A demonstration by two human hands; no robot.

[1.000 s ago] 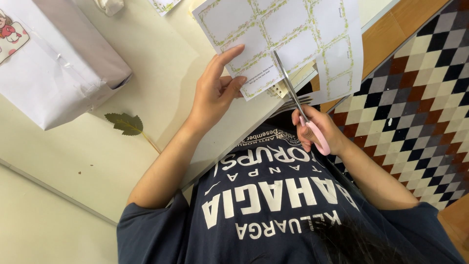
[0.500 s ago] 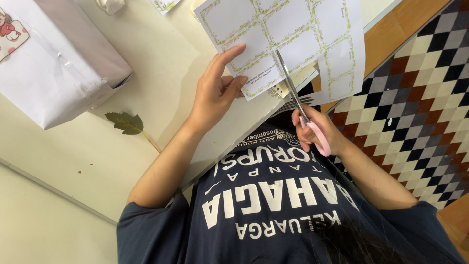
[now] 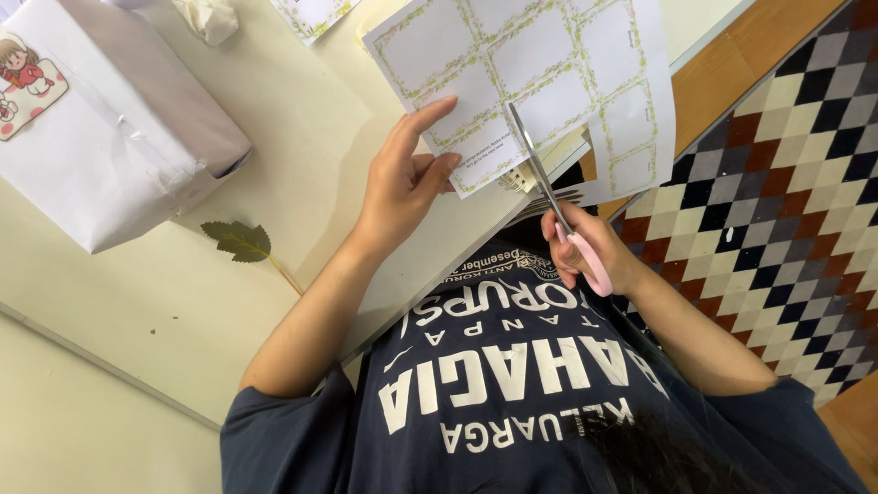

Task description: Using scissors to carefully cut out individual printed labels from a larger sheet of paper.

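meanwhile the left hand (image 3: 402, 187) pinches the lower edge of the printed label sheet (image 3: 530, 82) held over the table (image 3: 165, 302) edge, while the right hand (image 3: 585, 252) grips pink-handled scissors (image 3: 549, 197) whose blades bite into the sheet, with a green leaf (image 3: 240, 241) lying nearby.

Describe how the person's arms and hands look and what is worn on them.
Both arms are bare from the short sleeves of a dark navy T-shirt with large white lettering on the chest. The left hand and right hand are bare too: no gloves, and no rings, watch or bracelet show. The forearms are slim, with no visible markings.
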